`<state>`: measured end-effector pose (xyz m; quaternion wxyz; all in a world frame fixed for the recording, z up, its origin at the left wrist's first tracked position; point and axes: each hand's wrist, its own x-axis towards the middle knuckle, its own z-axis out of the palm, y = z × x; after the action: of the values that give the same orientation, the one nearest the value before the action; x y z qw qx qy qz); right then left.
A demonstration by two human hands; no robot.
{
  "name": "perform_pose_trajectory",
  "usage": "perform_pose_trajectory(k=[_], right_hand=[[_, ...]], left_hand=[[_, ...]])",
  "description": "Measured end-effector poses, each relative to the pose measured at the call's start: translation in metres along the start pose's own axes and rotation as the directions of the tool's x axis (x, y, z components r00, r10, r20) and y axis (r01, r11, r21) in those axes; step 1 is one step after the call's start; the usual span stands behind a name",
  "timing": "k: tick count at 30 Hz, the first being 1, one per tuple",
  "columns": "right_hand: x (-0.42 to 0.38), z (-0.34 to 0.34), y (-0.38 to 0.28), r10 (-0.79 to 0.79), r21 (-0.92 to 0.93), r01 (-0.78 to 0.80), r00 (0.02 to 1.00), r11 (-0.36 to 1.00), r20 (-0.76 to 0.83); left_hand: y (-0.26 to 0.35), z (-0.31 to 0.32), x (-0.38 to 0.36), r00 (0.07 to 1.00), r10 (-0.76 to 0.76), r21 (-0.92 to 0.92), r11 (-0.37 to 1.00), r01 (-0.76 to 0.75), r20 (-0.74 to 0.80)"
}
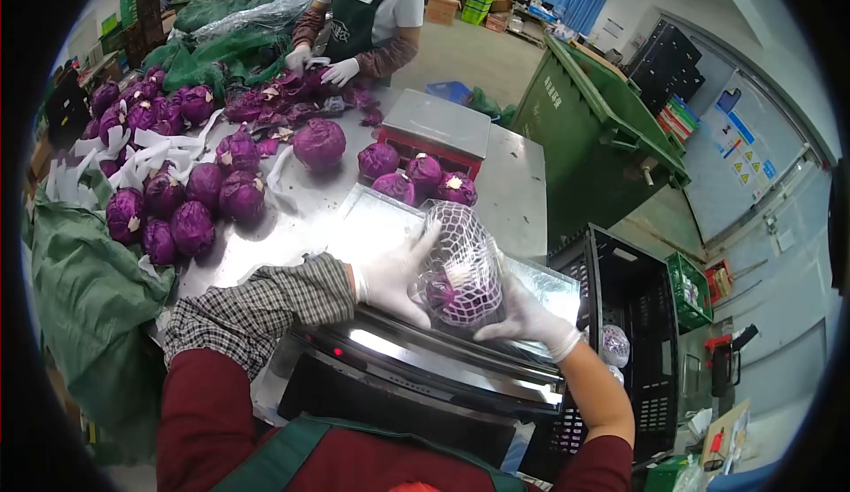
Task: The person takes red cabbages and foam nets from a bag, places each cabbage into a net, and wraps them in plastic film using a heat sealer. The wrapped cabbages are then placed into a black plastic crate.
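A purple cabbage in a white foam net (462, 266) sits between my two gloved hands, over the metal surface of a machine (407, 350). My left hand (398, 281) presses against its left side, thumb and fingers around it. On its right side my right hand (529, 317) holds it, fingers partly hidden behind the net. Clear film seems to cover the netted cabbage. Just behind it lie several bare purple cabbages (424, 173), beside a scale with a grey plate (440, 123).
More purple cabbages (192, 228) and white foam nets (133, 151) lie at the left. A black crate (637, 341) stands at the right, a green bin (580, 138) behind it. Across the table a co-worker's gloved hands (323, 67) are over cabbage leaves. A green sack (97, 315) hangs at the left.
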<state>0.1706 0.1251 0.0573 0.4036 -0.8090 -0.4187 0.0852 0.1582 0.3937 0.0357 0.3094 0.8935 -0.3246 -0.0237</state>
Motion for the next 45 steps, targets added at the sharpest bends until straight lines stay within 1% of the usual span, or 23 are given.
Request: perform_pose_trajectory(k=[1, 4, 6, 8, 11, 16, 18, 19, 20, 21, 23, 24, 26, 28, 29, 30, 32, 34, 36, 37, 40, 42, 45], right_hand=[[0.000, 0.005, -0.018, 0.009, 0.036, -0.009, 1.000, 0.999, 0.003], [-0.002, 0.018, -0.028, 0.076, 0.493, -0.030, 0.994, 0.870, -0.073], [-0.002, 0.022, -0.047, 0.039, 0.636, 0.101, 0.979, 0.765, -0.202], [-0.009, 0.007, -0.057, -0.023, -0.045, 0.004, 0.892, 0.999, -0.452], [-0.022, -0.012, -0.168, 0.319, 0.453, -0.210, 0.931, 0.867, -0.179], [-0.078, 0.023, -0.249, 0.441, 0.516, -0.387, 0.897, 0.764, 0.020], [-0.100, 0.061, -0.236, 0.510, 0.664, -0.445, 0.853, 0.601, 0.111], [-0.111, 0.084, -0.224, 0.509, 0.785, -0.465, 0.830, 0.409, 0.227], [-0.115, 0.104, -0.208, 0.577, 0.757, -0.547, 0.767, 0.359, 0.281], [-0.119, 0.123, -0.192, 0.637, 0.725, -0.620, 0.696, 0.300, 0.332], [-0.141, 0.156, -0.154, 0.697, 0.584, -0.651, 0.691, 0.486, 0.191], [-0.148, 0.164, -0.151, 0.593, 0.564, -0.518, 0.803, 0.643, 0.062], [-0.168, 0.172, -0.147, 0.524, 0.613, -0.390, 0.850, 0.688, -0.047], [-0.189, 0.172, -0.155, 0.646, 0.778, -0.425, 0.763, 0.462, 0.034], [-0.195, 0.170, -0.160, 0.686, 0.560, -0.584, 0.727, 0.588, 0.038], [-0.202, 0.174, -0.156, 0.656, 0.544, -0.533, 0.753, 0.648, -0.045], [-0.218, 0.186, -0.145, 0.579, 0.497, -0.428, 0.791, 0.754, -0.197], [-0.211, 0.175, -0.161, 0.600, 0.460, -0.415, 0.694, 0.785, -0.398], [-0.213, 0.168, -0.162, 0.712, 0.623, -0.401, 0.580, 0.672, -0.396], [-0.215, 0.170, -0.148, 0.534, 0.335, -0.418, 0.611, 0.845, -0.585], [-0.217, 0.162, -0.157, 0.659, 0.647, -0.271, 0.575, 0.713, -0.485], [-0.219, 0.166, -0.164, 0.702, 0.753, -0.093, 0.452, 0.651, -0.550], [-0.237, 0.178, -0.177, 0.820, 0.840, -0.195, 0.412, 0.506, -0.397]], left_hand=[[0.007, 0.007, 0.002, 0.999, -0.033, 0.207, 0.978, 0.033, -0.002], [0.013, 0.017, 0.009, 0.984, -0.022, 0.019, 0.999, 0.026, -0.178], [0.018, 0.004, 0.007, 0.984, 0.028, -0.385, 0.918, -0.095, -0.177], [0.035, 0.003, 0.001, 0.981, -0.022, -0.731, 0.670, -0.129, -0.194], [0.106, -0.034, -0.036, 0.986, 0.062, -0.871, 0.461, -0.168, -0.157], [0.170, -0.059, -0.122, 0.978, -0.029, -0.926, 0.318, 0.205, 0.206], [0.166, -0.048, -0.143, 0.705, -0.076, -0.680, 0.212, 0.702, 0.705], [0.163, -0.045, -0.152, 0.483, -0.070, -0.469, 0.156, 0.869, 0.873], [0.146, -0.025, -0.153, 0.305, -0.008, -0.291, 0.268, 0.918, 0.952], [0.115, 0.025, -0.159, 0.462, 0.066, -0.466, 0.047, 0.884, 0.884], [0.104, 0.051, -0.163, 0.573, 0.097, -0.552, -0.178, 0.814, 0.814], [0.097, 0.063, -0.166, 0.593, 0.032, -0.589, -0.084, 0.804, 0.805], [0.074, 0.054, -0.170, 0.501, 0.193, -0.516, 0.031, 0.856, 0.844], [0.078, 0.052, -0.179, 0.578, 0.069, -0.582, 0.121, 0.804, 0.813], [0.080, 0.052, -0.185, 0.612, 0.010, -0.604, 0.170, 0.778, 0.791], [0.073, 0.053, -0.193, 0.521, -0.168, -0.473, 0.257, 0.843, 0.837], [0.078, 0.056, -0.224, 0.842, -0.124, -0.708, 0.485, 0.513, 0.525], [0.083, 0.047, -0.243, 0.753, -0.251, -0.674, 0.339, 0.657, 0.608], [0.086, 0.057, -0.257, 0.802, -0.467, -0.760, 0.343, 0.552, 0.372], [0.088, 0.059, -0.261, 0.784, -0.545, -0.793, 0.318, 0.520, 0.295], [0.097, 0.061, -0.273, 0.704, -0.702, -0.874, 0.270, 0.404, 0.108], [0.111, 0.051, -0.288, 0.634, -0.771, -0.889, 0.255, 0.380, 0.050], [0.109, 0.048, -0.326, 0.597, -0.801, -0.901, 0.229, 0.370, 0.042]])
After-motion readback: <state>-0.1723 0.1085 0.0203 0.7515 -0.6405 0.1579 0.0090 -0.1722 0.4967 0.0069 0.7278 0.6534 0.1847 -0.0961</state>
